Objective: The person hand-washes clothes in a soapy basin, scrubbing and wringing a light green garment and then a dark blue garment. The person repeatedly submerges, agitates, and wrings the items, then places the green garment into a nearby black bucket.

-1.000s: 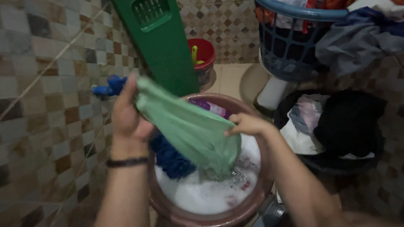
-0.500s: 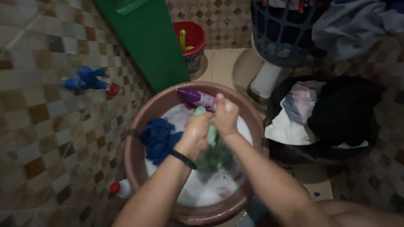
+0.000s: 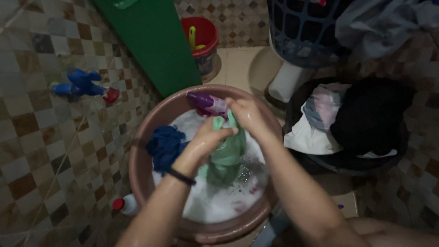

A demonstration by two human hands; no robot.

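On the far left I see a tiled wall of brown and beige squares, with a blue tap (image 3: 77,84) jutting from it, and low down beside the basin a small white bottle with a red cap (image 3: 124,204). A tall green plastic panel (image 3: 153,43) leans behind the basin, with a red bucket (image 3: 203,39) just to its right on the floor. In the middle sits a round brown basin (image 3: 151,123) filled with white suds. A dark blue cloth (image 3: 165,145) lies bunched in the suds at the basin's left side, and a purple garment (image 3: 206,101) rests against the far rim. My left hand (image 3: 206,142), with a black band at the wrist, is clenched around a wet green garment (image 3: 226,153), which hangs over the centre of the basin with its lower end in the foam. My right hand (image 3: 244,114) grips the top of the same garment, just beside the left hand, the two pressed close together. To the right, a dark tub (image 3: 398,146) holds a heap of clothes, white, striped and black. Above it, at the top right, stands a blue laundry basket (image 3: 302,34) with grey cloth (image 3: 384,25) draped over its side.
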